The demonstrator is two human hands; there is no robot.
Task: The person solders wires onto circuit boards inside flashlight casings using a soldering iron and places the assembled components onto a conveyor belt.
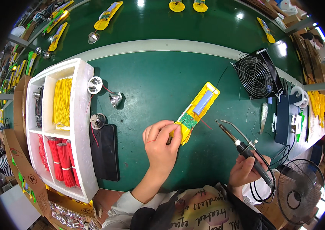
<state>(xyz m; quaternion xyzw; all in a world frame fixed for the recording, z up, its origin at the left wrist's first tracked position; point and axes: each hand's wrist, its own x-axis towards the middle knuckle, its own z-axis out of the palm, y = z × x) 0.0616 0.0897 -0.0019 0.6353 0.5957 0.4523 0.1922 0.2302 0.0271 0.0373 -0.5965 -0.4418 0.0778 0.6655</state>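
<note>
My left hand (162, 143) pinches the lower end of a yellow plastic housing (211, 94), which lies slanted on the green table. Inside the housing sit a blue-violet cylindrical battery (203, 102) and a green circuit board (188, 120). A short red wire (205, 123) sticks out beside the board, and a thin dark wire rises from the far end. In my right hand (245, 170) is a soldering iron (243, 147) with a metal feed tube along it. Its tip points toward the housing and stays apart from the red wire.
A white foam box (87, 161) on the left holds yellow, red and black wires in compartments. Silver reflector cups (115, 99) and a black flat case (105, 153) lie beside it. A black fan (257, 76) stands at far right, near a solder spool (300, 96). Beyond runs a green conveyor (147, 27) carrying yellow housings.
</note>
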